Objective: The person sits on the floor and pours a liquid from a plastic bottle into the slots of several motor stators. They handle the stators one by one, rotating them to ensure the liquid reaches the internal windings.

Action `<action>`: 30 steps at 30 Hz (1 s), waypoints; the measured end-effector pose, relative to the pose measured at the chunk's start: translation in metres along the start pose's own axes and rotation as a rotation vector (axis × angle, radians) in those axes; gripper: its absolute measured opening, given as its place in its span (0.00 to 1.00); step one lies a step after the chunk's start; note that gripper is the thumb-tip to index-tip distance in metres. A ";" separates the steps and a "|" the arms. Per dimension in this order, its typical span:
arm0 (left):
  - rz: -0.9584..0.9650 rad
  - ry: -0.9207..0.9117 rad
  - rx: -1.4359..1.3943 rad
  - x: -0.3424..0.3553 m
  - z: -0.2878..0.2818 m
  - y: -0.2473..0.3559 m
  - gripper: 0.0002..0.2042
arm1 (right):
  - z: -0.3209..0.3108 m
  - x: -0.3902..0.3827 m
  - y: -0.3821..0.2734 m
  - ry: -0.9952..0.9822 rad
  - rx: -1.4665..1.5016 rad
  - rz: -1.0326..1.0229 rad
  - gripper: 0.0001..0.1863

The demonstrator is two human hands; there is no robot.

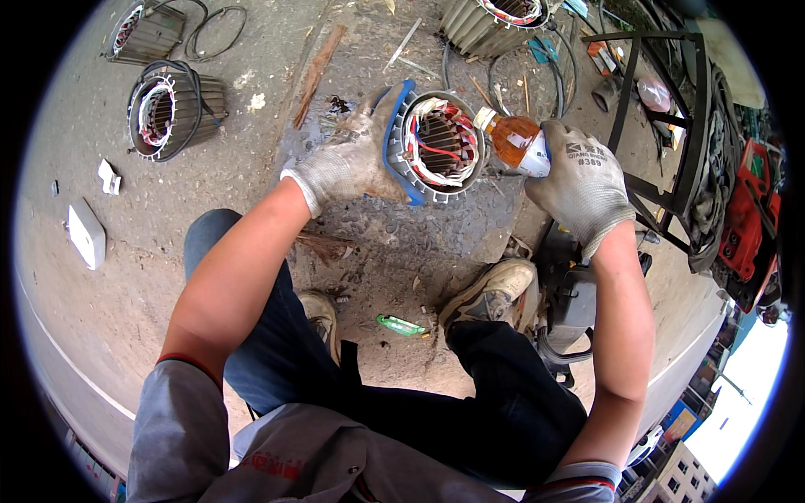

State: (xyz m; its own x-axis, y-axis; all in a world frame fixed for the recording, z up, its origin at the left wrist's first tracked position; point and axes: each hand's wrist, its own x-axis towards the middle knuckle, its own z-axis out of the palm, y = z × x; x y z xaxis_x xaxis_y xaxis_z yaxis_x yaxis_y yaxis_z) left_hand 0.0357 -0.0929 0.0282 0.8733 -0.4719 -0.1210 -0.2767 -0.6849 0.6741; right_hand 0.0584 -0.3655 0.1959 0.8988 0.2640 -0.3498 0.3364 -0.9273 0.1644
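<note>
A motor stator [439,144] with a blue housing edge stands before me, its open end showing red and blue wires and white-wrapped windings. My left hand [354,152], in a grey-white work glove, grips the housing at its left side. In my gloved right hand [581,180] is a small plastic bottle [513,141] of amber liquid, its fingers wrapped round the labelled lower part. The bottle lies tilted, with its white neck pointing left at the stator's right rim. Whether liquid is coming out, I cannot tell.
More stators lie at the left [176,113] and far side [495,23], with black cables. On the right are a black metal frame [698,126] and a red tool case [746,218]. A wood strip [320,75], white box [86,233] and green wrapper [401,325] lie on the ground.
</note>
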 end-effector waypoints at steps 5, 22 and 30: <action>-0.007 0.024 0.025 0.001 0.002 0.000 0.76 | 0.001 -0.001 0.002 0.023 0.017 -0.005 0.26; 0.041 0.020 -0.040 0.001 0.008 -0.007 0.77 | 0.003 0.001 0.001 0.056 0.007 -0.046 0.24; 0.015 0.002 -0.201 -0.005 -0.006 0.006 0.72 | -0.015 0.017 -0.018 0.065 0.050 -0.060 0.26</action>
State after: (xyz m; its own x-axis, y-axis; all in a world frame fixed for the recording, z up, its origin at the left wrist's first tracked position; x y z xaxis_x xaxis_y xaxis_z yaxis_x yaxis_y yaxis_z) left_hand 0.0321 -0.0915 0.0368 0.8706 -0.4798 -0.1089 -0.2040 -0.5535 0.8075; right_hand 0.0717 -0.3408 0.2009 0.8943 0.3347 -0.2971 0.3772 -0.9209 0.0981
